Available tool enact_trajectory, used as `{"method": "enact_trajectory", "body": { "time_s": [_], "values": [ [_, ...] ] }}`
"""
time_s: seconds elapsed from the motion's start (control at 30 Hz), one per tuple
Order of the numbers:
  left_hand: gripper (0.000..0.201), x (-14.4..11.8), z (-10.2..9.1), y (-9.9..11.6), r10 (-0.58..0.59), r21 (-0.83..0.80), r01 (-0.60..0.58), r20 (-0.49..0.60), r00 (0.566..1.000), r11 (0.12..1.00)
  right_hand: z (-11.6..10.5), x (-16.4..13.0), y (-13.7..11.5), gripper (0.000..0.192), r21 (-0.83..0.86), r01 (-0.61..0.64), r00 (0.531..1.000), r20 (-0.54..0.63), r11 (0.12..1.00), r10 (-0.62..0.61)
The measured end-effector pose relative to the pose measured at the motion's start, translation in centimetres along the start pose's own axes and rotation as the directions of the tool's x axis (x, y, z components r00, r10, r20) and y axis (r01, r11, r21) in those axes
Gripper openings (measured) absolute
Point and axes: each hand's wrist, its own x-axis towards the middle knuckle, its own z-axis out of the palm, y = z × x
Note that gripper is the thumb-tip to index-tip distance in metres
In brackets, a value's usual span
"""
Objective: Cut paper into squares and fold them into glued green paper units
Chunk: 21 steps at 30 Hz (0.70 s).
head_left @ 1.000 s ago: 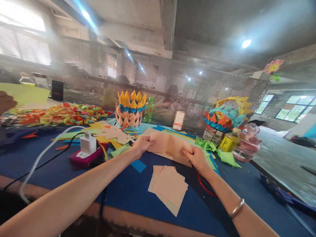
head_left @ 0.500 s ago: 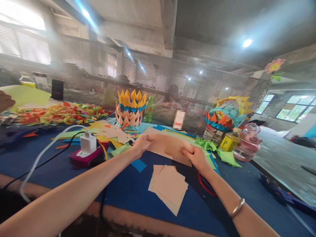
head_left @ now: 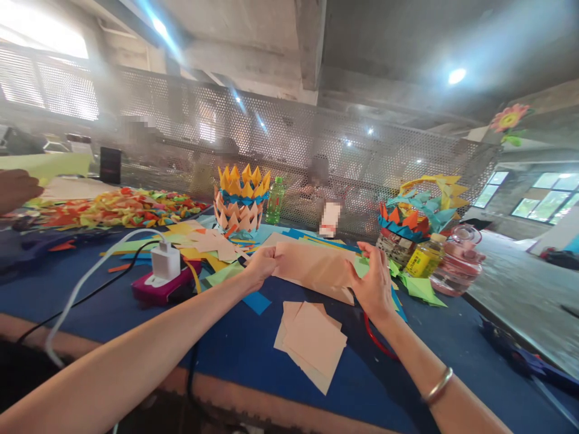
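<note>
Partly, the left hand hides the paper its fingers pinch — the right hand's spread loosely beside it, contact unclear.

L forearm bare, R forearm bare exc. for 1 shiny, smooth silver-col. bangle.

Your left hand pinches a peach rectangular paper sheet; your right hand curves loosely beside it.
</note>
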Motion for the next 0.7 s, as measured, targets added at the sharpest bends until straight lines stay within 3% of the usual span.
{"method": "enact_trajectory", "body": {
  "time_s": [0.03, 0.1, 0.2, 0.27, 0.5, 0.7],
  "values": [
    [0.022, -0.1, 0.1, 0.0, 0.002, -0.004, -0.002, 0.008, 1.0, 1.0, 0.0, 0.0, -0.6, 0.033, -0.009, 0.07, 0.997, -0.011, 0.997, -0.07],
    [0.026, -0.2, 0.3, 0.2, 0.01, -0.012, -0.01, 0.023, 1.0, 1.0, 0.4, -0.4, -1.7, 0.025, 0.046, 0.105, 0.988, 0.105, 0.993, -0.109],
    [0.03, -0.5, 0.6, 0.5, 0.017, -0.025, -0.016, 0.05, 0.999, 1.0, 1.8, -1.3, -2.8, 0.025, 0.107, -0.031, 0.931, 0.365, 0.994, -0.011],
    [0.033, -0.7, 0.8, 0.7, 0.015, -0.036, -0.012, 0.077, 0.997, 0.999, 2.7, -1.8, -3.2, 0.026, 0.073, -0.099, 0.885, 0.463, 0.992, 0.054],
    [0.044, -0.8, 1.4, 0.5, -0.008, -0.067, 0.018, 0.145, 0.989, 0.998, 3.3, -1.9, -3.0, 0.023, -0.025, -0.146, 0.837, 0.53, 0.989, 0.137],
    [0.028, -0.7, 1.3, 0.2, -0.013, -0.028, 0.017, 0.133, 0.991, 0.999, 3.6, -1.8, -3.0, 0.023, -0.05, -0.158, 0.837, 0.523, 0.986, 0.16]
  ]
}}
